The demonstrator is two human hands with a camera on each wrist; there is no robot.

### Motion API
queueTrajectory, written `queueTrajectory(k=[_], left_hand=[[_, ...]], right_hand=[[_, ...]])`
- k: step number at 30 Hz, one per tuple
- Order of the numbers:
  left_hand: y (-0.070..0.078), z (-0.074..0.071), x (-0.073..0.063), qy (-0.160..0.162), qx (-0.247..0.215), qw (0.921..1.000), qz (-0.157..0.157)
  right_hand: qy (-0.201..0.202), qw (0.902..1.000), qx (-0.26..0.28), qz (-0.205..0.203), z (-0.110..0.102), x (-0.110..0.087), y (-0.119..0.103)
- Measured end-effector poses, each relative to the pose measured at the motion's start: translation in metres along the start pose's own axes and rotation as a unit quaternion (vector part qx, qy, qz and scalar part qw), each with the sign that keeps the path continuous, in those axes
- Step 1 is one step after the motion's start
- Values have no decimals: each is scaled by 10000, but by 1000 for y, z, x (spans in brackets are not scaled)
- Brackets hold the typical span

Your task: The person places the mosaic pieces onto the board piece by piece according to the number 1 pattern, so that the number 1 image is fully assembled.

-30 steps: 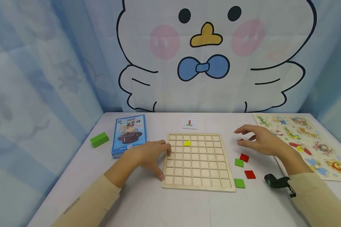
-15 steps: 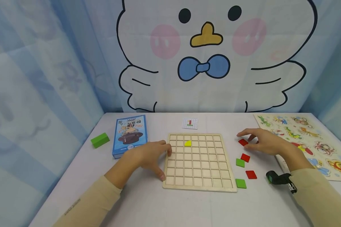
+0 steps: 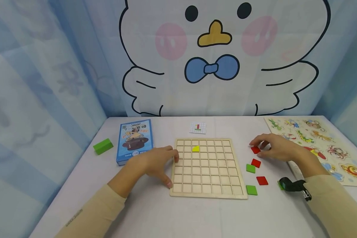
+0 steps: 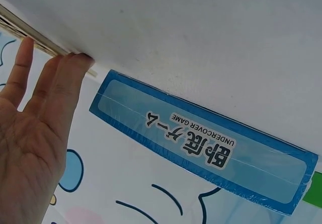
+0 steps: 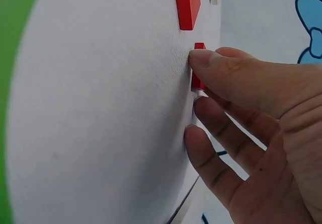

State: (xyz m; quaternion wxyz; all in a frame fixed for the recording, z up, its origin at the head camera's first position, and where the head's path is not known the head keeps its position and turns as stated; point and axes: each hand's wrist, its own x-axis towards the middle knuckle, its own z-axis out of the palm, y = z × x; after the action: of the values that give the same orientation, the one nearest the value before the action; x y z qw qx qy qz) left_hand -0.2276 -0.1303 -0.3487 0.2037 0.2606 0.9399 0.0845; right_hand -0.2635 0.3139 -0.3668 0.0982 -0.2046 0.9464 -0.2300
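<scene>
On the right side of the white table [image 3: 196, 218], the right hand [image 3: 275, 147] has its thumb and forefinger drawn in on opposite edges of a red tile [image 3: 255, 150], pinching it with only the tile's width between them; the tile is down at the tabletop, and the right wrist view shows two other fingers bent loosely below it. Just nearer the person lies a second red tile [image 3: 256, 163], close against a green tile [image 3: 251, 168], then a third red tile [image 3: 262, 180] and, just beside the board's near right corner, another green tile [image 3: 251, 190]. A further green piece [image 3: 281, 185] is partly hidden by the black device [image 3: 291, 185] at the right wrist. The left hand [image 3: 159, 162] is spread, thumb and fingers apart along the left edge of the gridded wooden board [image 3: 210, 170], touching it without wrapping round it. One yellow piece [image 3: 195, 149] sits in that board's second row from the far side, third column from the left. Beyond the board lies a small gridded card [image 3: 197, 128]; to the left are a blue box [image 3: 135, 140] and a green block [image 3: 103, 146]; to the far right, an animal picture board [image 3: 330, 148].
</scene>
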Motion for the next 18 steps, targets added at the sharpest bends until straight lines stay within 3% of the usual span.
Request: queueTrajectory(k=[11,18], left_hand=[[0,-1,0,43,29,10000,5],[0,1,0,54,33,10000,-4]], right_hand=[[-140,9999,2,-16,-2,-6,-2],[-101,9989,425,-168,-2,-13,-5]])
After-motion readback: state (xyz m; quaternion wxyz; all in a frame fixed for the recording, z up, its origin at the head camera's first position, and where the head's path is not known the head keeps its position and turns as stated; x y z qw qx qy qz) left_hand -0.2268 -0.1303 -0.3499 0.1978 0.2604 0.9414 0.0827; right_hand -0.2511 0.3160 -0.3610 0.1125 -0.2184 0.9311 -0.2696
